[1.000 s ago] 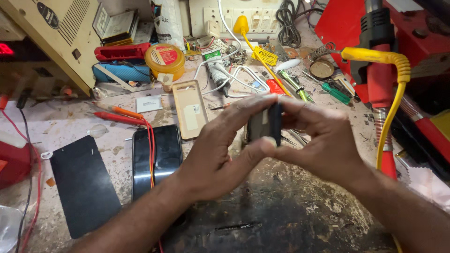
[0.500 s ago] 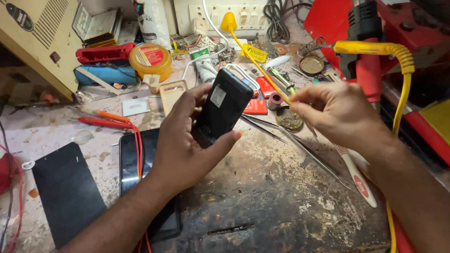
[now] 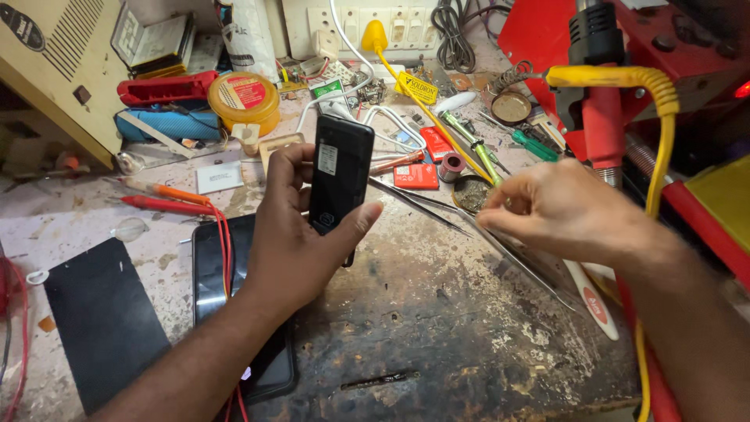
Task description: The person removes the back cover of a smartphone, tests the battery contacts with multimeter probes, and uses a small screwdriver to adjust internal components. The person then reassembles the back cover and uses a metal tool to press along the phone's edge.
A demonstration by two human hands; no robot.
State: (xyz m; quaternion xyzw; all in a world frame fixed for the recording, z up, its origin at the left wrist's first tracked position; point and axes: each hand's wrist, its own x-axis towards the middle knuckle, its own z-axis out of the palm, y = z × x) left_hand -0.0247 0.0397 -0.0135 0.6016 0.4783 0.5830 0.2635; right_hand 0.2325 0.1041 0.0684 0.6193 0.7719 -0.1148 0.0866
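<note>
My left hand (image 3: 293, 238) grips a small black phone body (image 3: 339, 176), held upright over the worn workbench, its back with a white label facing me. My right hand (image 3: 558, 209) hovers to the right, fingers curled, fingertips near a pair of long metal tweezers (image 3: 469, 223) lying on the bench and a small round tin (image 3: 471, 193). I cannot tell whether the right fingers pinch anything. A black smartphone (image 3: 211, 273) lies flat under my left forearm.
A dark screen panel (image 3: 98, 320) lies at the left. Red probe pens (image 3: 160, 202), a yellow round tin (image 3: 244, 100), screwdrivers (image 3: 535, 144), a red card (image 3: 416, 176), a solder spool (image 3: 449, 166), and a red hot-air tool with yellow cable (image 3: 605, 117) crowd the back and right.
Both hands were together on the phone body; my right hand let go and moved right toward the tweezers, while my left hand turned the phone body upright.
</note>
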